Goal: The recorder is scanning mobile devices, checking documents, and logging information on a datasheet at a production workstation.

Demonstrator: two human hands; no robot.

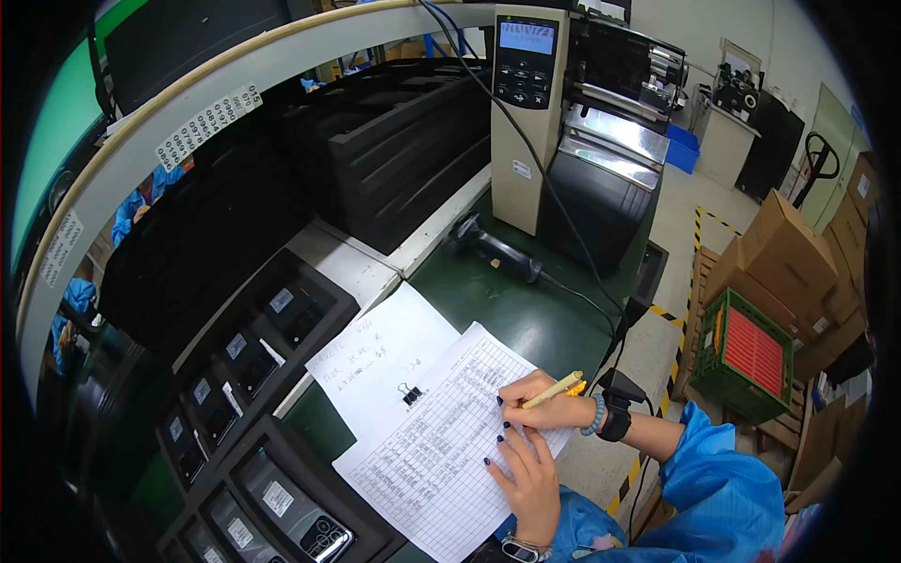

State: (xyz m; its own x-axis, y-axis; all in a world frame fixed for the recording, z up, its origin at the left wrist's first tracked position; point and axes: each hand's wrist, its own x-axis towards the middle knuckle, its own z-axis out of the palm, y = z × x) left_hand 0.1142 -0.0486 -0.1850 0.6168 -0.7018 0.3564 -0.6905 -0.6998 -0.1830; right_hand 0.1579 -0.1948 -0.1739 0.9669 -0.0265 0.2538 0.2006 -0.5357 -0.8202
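My right hand (547,405) is closed round a yellow pen (556,388), its tip end hidden by the fingers over a gridded form (441,450). Handwriting fills many of the form's rows. Just below, my left hand (527,479) lies on the same sheet with its fingers spread. A black binder clip (410,394) rests at the form's upper left edge. Partly under the form is a white sheet (375,347) with a few handwritten lines. Both sleeves are blue; a bead bracelet and a black band circle my right wrist.
Left of the papers, black foam trays (328,305) hold several phones (291,502). Stacked black foam (394,141) stands behind. A barcode scanner (497,251) lies on the green mat beside a label printer (526,141). Rightward on the floor are a green crate (741,357) and cardboard boxes (788,249).
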